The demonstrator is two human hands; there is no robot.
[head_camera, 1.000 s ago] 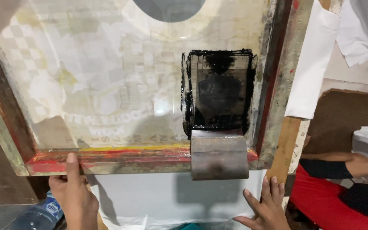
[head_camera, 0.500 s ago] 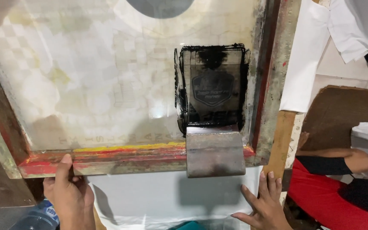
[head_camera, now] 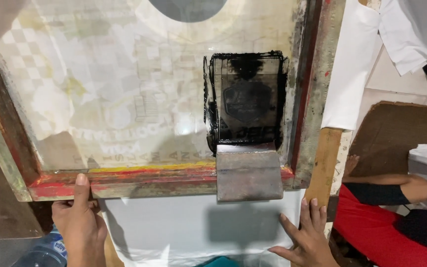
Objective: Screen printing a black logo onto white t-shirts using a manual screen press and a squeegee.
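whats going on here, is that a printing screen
Yes, a person is at a screen-printing frame lifted at an angle over white fabric. The left hand grips the frame's near edge, thumb on the red-stained wood. The right hand lies flat on the fabric under the frame. A squeegee rests on the mesh below a patch of black ink. Another person in red sits at the right.

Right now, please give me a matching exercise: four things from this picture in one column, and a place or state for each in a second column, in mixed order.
Things:
1. left hand
2. right hand
3. squeegee
4. black ink patch

Places or states:
A. lies flat on the white cloth
B. rests on the frame's lower edge
C. grips the wooden frame near its lower left corner
D. sits on the mesh above the squeegee

Pairs: 1-C, 2-A, 3-B, 4-D
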